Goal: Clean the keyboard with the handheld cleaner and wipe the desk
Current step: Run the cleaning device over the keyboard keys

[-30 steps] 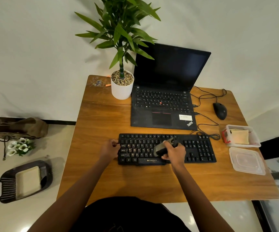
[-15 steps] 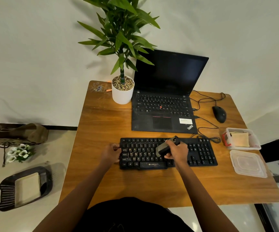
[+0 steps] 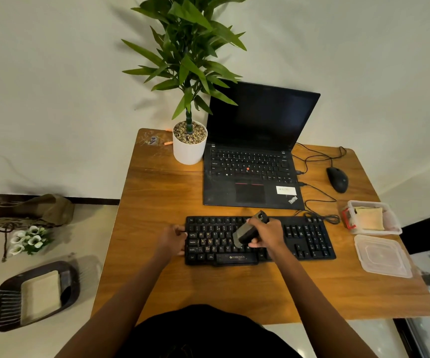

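Your right hand grips handheld cleaner | left hand holds keyboard edge | nozzle barely shifted over letter keys | desk wipe pending.

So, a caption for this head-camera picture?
Right hand holds a handheld cleaner on the keyboard while the left hand grips its edge.

Home desk nook, wooden desk, open laptop, potted plant, bag on tiled floor
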Tool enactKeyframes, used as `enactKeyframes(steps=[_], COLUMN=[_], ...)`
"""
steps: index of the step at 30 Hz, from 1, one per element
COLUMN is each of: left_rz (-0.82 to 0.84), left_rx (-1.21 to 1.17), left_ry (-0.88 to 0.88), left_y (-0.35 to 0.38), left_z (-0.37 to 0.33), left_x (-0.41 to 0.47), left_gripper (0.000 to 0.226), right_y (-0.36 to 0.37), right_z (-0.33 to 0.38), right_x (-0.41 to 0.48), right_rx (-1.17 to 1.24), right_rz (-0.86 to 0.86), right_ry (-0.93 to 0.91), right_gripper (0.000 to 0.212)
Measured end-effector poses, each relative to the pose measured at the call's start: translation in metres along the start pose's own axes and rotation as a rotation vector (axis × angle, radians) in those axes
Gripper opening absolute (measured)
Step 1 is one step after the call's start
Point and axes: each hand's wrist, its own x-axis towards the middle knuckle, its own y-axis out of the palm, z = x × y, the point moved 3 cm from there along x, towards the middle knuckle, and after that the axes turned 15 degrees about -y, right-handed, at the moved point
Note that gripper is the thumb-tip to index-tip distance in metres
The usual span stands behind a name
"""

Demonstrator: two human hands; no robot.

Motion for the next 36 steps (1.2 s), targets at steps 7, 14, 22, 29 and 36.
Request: enactKeyframes(steps=[7, 14, 22, 29, 36], left_rz=[-0.007, -0.010, -0.046, -0.061, -0.069], left_rx=[-0.001, -0.007, 0.053, 0.063, 0.038], left_ry=[-0.015, 0.004, 0.023, 0.025, 0.021], left_y=[-0.001, 0.001, 0.000, 0.002, 0.004], left_z=[0.003, 0.002, 0.004, 0.004, 0.003], left_x=[0.004, 0.003, 0.007, 0.008, 0.009], left_gripper=[0.020, 0.015, 0.023, 0.021, 0.016], right_y=[0.005, -0.005, -0.006, -0.006, 0.003], right_z=[-0.005, 0.000, 0.003, 0.006, 0.012], right_x=[-0.001, 0.006, 0.008, 0.013, 0.011], right_rx=[-0.047, -0.018, -0.001, 0.070, 0.021], right_rz=[-0.047, -0.086, -0.075, -0.049, 0.037], right_ry=[-0.028, -0.032, -0.043, -0.031, -0.056], right_gripper=[0.011, 0.016, 0.012, 0.012, 0.012])
